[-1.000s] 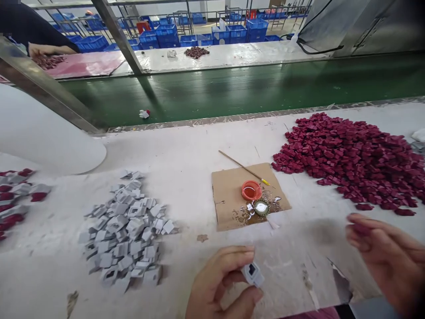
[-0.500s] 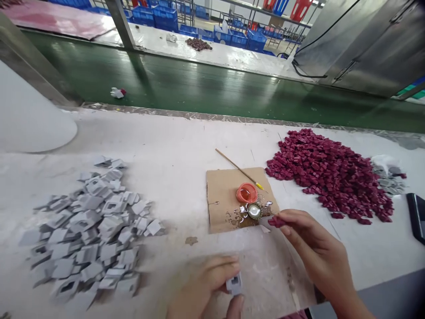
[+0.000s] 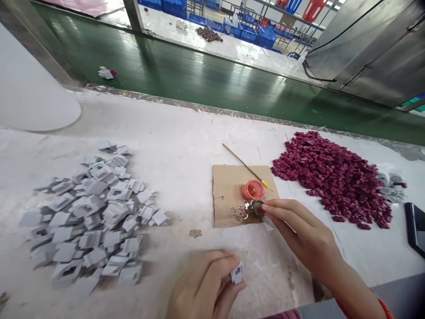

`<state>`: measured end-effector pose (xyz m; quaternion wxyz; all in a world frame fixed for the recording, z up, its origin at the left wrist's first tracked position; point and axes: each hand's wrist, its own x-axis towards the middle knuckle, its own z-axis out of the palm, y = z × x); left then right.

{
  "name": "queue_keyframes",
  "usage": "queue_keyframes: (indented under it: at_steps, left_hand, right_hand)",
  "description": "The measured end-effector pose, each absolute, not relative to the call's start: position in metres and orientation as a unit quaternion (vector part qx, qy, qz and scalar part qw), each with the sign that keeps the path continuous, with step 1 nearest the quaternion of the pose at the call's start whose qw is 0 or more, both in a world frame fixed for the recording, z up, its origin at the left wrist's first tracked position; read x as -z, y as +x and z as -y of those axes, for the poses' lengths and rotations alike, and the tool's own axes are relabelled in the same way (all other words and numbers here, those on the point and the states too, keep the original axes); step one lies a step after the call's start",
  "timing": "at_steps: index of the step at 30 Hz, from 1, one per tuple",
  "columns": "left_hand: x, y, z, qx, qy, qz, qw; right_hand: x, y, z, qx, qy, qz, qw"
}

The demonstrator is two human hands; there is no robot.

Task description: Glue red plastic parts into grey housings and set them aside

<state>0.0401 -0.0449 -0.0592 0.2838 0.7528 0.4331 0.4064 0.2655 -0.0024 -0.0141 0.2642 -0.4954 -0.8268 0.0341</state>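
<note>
Between the thumb and fingers of my left hand (image 3: 209, 283) is a small grey plastic part (image 3: 237, 273) with a square hole, held just above the table. My right hand (image 3: 299, 226) pinches a small maroon plastic piece (image 3: 262, 208), mostly covered by the fingertips, at a bottle cap (image 3: 256, 210) with a ridged rim. Whether the piece touches what is in the cap, I cannot tell. The cap sits on a wet patch of a cardboard square (image 3: 229, 177). Right behind it stands a red cup (image 3: 253, 190) of liquid.
A thin brush (image 3: 244, 164) lies across the cardboard's back edge. Grey parts are heaped (image 3: 89, 208) at left, maroon pieces (image 3: 332, 177) at right. A dark device (image 3: 415, 228) lies at the right edge. Beyond the table runs a green conveyor belt (image 3: 186, 75) carrying one grey-and-maroon piece (image 3: 106, 73).
My right hand has moved left with the maroon piece, from beside the bottle cap to over it. My left hand still holds the grey part. The view has shifted and tilted slightly.
</note>
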Motion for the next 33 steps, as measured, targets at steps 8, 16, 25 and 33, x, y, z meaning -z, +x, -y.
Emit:
queue_keyframes:
  at_steps: [8,16,25,33]
  left_hand:
    - [0.061,0.04,0.044,-0.371,0.777,-0.426,0.279]
    - [0.057,0.04,0.046,-0.361,0.766,-0.439,0.299]
    - [0.058,0.041,0.045,-0.358,0.763,-0.444,0.304]
    - [0.054,0.034,0.041,-0.356,0.779,-0.422,0.297]
  right_hand:
    - [0.015,0.241,0.047,-0.15,-0.542,0.726,0.396]
    - [0.033,0.215,0.077,-0.234,-0.524,0.708,0.411]
    - [0.026,0.214,0.07,-0.22,-0.5,0.743,0.386]
    - [0.018,0.208,0.057,-0.246,-0.466,0.755,0.389]
